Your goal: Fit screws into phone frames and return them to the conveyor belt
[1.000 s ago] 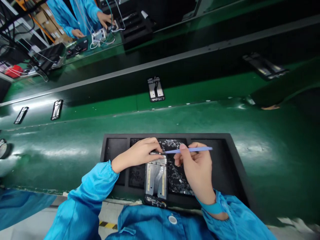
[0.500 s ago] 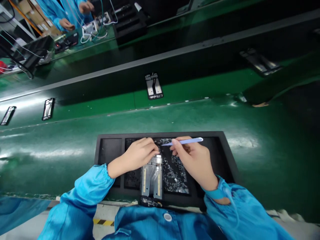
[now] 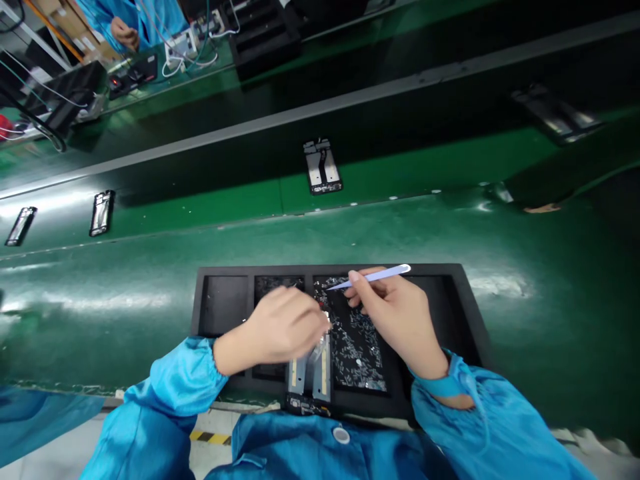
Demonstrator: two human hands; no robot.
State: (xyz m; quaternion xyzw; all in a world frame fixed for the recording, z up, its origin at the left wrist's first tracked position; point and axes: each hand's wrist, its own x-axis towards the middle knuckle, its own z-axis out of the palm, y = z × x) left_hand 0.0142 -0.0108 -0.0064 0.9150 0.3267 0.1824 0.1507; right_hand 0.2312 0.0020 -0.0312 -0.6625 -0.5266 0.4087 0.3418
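My right hand [image 3: 397,313] grips lilac tweezers [image 3: 375,275]; their fine tip points left over the black tray [image 3: 480,340]. Small clear and silvery pieces [image 3: 357,353] lie scattered in the tray's middle compartment, below that hand. My left hand [image 3: 287,325] is smeared by motion, its fingers bent over the upper part of an opened phone body [image 3: 310,377]. That body rests on the tray along the left side of the scattered pieces. Whether the left fingers hold anything is hidden.
Opened phone bodies lie on the green conveyor beyond the tray: one in the middle [image 3: 323,167], one at right [image 3: 557,113], two at left, including this phone body [image 3: 101,213]. Across the line, a co-worker's hand [image 3: 125,33] is near a white power strip [image 3: 181,47] with cables.
My left hand has moved down over the phone body from its top end. The tweezers stay in my right hand, tip slightly right. One of the co-worker's hands has left view.
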